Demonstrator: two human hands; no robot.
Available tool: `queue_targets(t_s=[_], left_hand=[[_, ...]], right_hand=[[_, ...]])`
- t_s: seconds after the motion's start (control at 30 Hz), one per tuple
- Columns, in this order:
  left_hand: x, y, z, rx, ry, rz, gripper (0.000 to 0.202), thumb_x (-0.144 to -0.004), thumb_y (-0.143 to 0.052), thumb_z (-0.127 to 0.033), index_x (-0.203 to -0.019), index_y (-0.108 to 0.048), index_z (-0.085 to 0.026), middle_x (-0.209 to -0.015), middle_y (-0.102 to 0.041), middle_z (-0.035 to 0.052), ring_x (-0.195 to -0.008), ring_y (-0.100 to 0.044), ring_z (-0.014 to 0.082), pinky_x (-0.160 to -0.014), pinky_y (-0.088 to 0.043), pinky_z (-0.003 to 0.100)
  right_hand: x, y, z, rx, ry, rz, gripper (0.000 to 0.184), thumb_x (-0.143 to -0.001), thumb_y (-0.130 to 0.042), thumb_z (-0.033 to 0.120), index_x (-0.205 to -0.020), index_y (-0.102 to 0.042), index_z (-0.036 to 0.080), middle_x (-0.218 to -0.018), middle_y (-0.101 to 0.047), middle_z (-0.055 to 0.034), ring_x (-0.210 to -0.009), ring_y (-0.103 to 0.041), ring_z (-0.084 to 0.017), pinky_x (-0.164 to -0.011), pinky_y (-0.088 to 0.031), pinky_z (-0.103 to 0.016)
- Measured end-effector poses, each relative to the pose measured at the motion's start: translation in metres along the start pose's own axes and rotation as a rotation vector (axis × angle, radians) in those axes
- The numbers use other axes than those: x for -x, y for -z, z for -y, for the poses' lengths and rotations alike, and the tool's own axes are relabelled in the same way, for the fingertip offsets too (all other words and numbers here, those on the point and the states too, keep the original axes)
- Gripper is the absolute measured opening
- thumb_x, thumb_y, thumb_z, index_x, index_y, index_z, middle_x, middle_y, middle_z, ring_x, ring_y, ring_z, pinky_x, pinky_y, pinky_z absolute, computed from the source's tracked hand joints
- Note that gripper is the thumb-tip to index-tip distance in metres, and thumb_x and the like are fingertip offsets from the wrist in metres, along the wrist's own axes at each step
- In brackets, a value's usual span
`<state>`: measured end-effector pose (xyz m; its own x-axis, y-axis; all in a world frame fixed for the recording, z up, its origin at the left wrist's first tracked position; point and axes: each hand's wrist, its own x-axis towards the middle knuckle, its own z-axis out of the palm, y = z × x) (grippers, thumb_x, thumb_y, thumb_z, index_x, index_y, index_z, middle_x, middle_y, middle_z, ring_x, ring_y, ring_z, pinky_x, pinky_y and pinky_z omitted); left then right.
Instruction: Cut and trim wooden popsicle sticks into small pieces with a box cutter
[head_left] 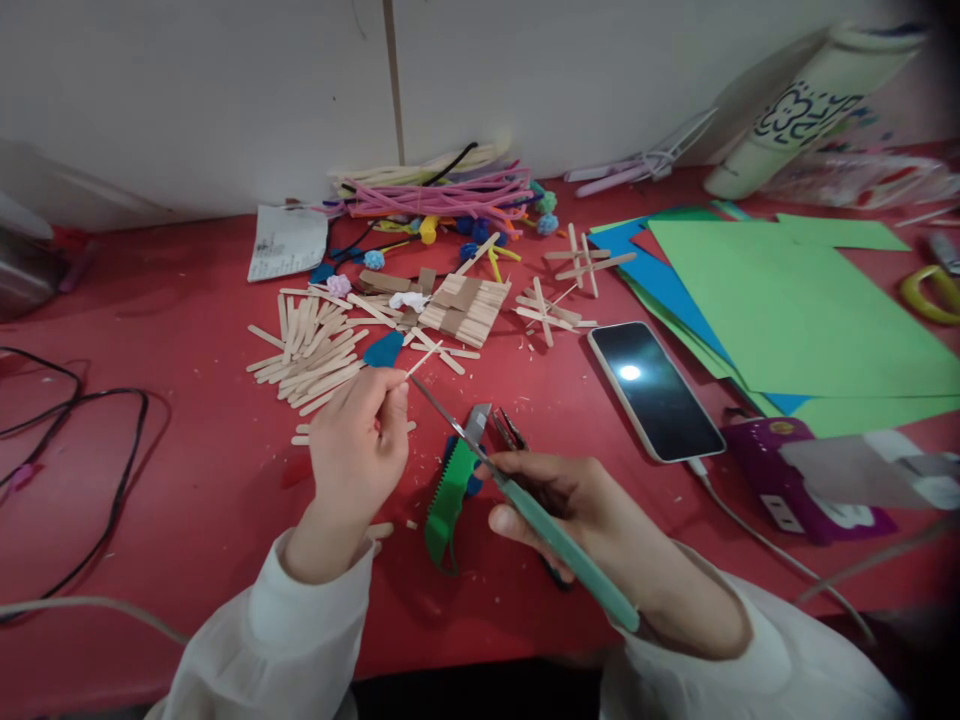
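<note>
Pinching a thin stick (427, 356) over the red table (195, 430), the left hand (356, 435) sits by the tip of a green-handled tool (564, 548) clasped in the right hand (600, 510). Behind, a tumbler (801, 118) hides its contents; a clear bag (847, 180) holds blurred items.

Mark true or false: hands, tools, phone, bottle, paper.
1. The left hand pinches a thin pale wooden stick. True.
2. The right hand holds a metal-bladed tool with a pale green handle. True.
3. The bright green, tooth-edged cutter is in the left hand. False: the cutter lies on the red table.
4. The white-cased smartphone lies screen down. False: its screen faces up.
5. The tall pale bottle is left of the pink pipe cleaners. False: it is to their right.
6. A light green paper sheet partly covers blue paper. True.
</note>
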<state>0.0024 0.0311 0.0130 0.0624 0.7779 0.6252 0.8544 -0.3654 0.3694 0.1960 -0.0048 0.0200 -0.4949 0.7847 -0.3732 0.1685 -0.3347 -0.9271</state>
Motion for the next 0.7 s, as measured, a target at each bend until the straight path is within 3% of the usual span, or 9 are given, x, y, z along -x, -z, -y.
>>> queue_targets(t_s=[0.1, 0.2, 0.37, 0.5, 0.7], left_hand=[[0.0001, -0.0004, -0.0006, 0.023, 0.038, 0.012, 0.010, -0.084, -0.049, -0.018, -0.078, -0.057, -0.020, -0.065, -0.062, -0.0014, -0.061, -0.057, 0.0107, -0.057, -0.042, 0.020], [0.0011, -0.0012, -0.0008, 0.058, 0.113, 0.028, 0.010, -0.084, -0.049, -0.021, -0.077, -0.057, -0.020, -0.063, -0.060, -0.0018, -0.060, -0.056, 0.0109, -0.055, -0.041, 0.021], [0.0023, -0.0036, -0.0017, 0.306, 0.340, 0.063, 0.010, -0.085, -0.049, -0.024, -0.077, -0.055, -0.020, -0.058, -0.055, -0.0039, -0.047, -0.050, 0.0077, -0.048, -0.040, 0.019], [0.0021, -0.0031, -0.0019, 0.393, 0.414, 0.051, 0.011, -0.085, -0.051, -0.026, -0.076, -0.055, -0.020, -0.057, -0.053, -0.0045, -0.045, -0.048, 0.0068, -0.045, -0.039, 0.019], [0.0005, -0.0013, -0.0005, 0.251, 0.284, 0.008, 0.009, -0.084, -0.051, -0.023, -0.077, -0.057, -0.019, -0.056, -0.053, -0.0047, -0.048, -0.047, 0.0070, -0.051, -0.041, 0.019]], right_hand=[[0.0002, -0.0010, -0.0003, 0.023, 0.007, -0.010, 0.036, -0.075, -0.065, 0.044, -0.097, -0.065, 0.014, -0.050, -0.041, 0.0072, -0.041, -0.035, -0.004, -0.036, -0.028, -0.018], [-0.0003, -0.0020, -0.0021, 0.067, 0.042, -0.049, 0.034, -0.075, -0.066, 0.043, -0.095, -0.066, 0.016, -0.059, -0.048, 0.0039, -0.050, -0.041, -0.007, -0.045, -0.036, -0.020], [-0.0031, -0.0034, -0.0045, 0.106, 0.072, -0.083, 0.035, -0.074, -0.066, 0.045, -0.095, -0.066, 0.016, -0.075, -0.059, -0.0005, -0.065, -0.050, -0.012, -0.062, -0.044, -0.024], [-0.0044, -0.0034, -0.0030, 0.090, 0.070, -0.092, 0.037, -0.074, -0.066, 0.046, -0.094, -0.064, 0.016, -0.066, -0.054, 0.0018, -0.055, -0.047, -0.008, -0.052, -0.042, -0.021], [-0.0055, -0.0014, -0.0051, 0.064, 0.061, -0.034, 0.039, -0.077, -0.063, 0.045, -0.102, -0.058, 0.015, -0.054, -0.044, 0.0074, -0.038, -0.037, -0.003, -0.036, -0.031, -0.017]])
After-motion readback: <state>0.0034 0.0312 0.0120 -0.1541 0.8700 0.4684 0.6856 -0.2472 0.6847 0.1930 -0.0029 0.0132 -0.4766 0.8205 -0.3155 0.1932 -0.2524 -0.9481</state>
